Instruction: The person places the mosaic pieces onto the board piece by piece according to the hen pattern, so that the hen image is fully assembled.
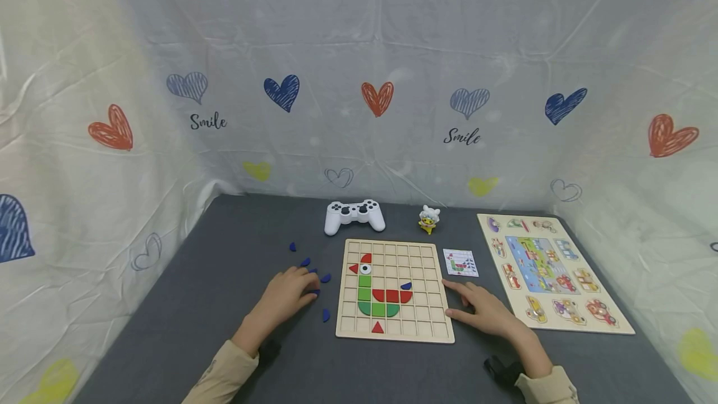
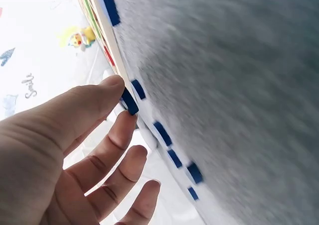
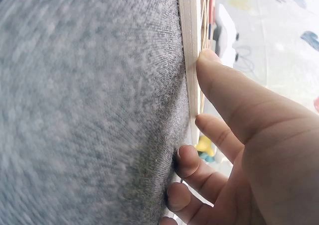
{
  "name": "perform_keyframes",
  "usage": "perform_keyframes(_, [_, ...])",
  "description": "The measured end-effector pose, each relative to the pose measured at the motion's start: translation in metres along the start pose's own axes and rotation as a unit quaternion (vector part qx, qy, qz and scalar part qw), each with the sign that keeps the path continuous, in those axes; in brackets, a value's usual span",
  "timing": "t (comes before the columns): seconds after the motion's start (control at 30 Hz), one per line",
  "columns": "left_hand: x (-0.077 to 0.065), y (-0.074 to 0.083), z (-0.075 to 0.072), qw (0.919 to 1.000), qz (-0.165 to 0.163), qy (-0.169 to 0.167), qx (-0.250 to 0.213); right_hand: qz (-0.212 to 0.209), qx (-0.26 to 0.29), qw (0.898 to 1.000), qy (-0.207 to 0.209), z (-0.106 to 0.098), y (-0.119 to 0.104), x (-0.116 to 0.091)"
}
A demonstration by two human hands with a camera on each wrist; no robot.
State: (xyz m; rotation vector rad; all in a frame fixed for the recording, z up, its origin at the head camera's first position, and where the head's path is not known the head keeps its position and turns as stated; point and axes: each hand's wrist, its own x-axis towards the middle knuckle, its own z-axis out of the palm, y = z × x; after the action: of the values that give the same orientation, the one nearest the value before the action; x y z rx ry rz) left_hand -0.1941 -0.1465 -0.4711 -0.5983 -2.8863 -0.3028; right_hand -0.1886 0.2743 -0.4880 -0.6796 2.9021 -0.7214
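On the gridded board (image 1: 423, 317), near the middle of the bench (image 1: 168, 304), we find the red and green pieces (image 1: 392, 295) set out as what looks like a bird, but only one blue piece (image 1: 406, 286) placed — so we judge the blue part barely begun, with several loose blue pieces (image 1: 326, 315) beyond the board's left edge. Our left hand (image 1: 286, 295) pinches another blue piece (image 2: 130, 101) there, while our right hand (image 1: 485, 309), thumb and forefinger spread, touches the board's right edge. We have room toward the bench's left edge — less past the board's far edge, where the white controller (image 1: 354, 214) sits near.
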Motion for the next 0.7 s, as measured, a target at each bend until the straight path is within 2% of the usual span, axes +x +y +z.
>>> perform_keyframes(0.3, [0.018,0.02,0.004,0.9988,0.043,-0.004,-0.021,0.002,0.002,1.0,0.002,0.0,0.0,0.0])
perform_keyframes(0.7, [0.039,0.045,0.008,0.9963,0.069,-0.037,-0.035,0.004,0.001,1.0,-0.002,-0.001,-0.001,0.0])
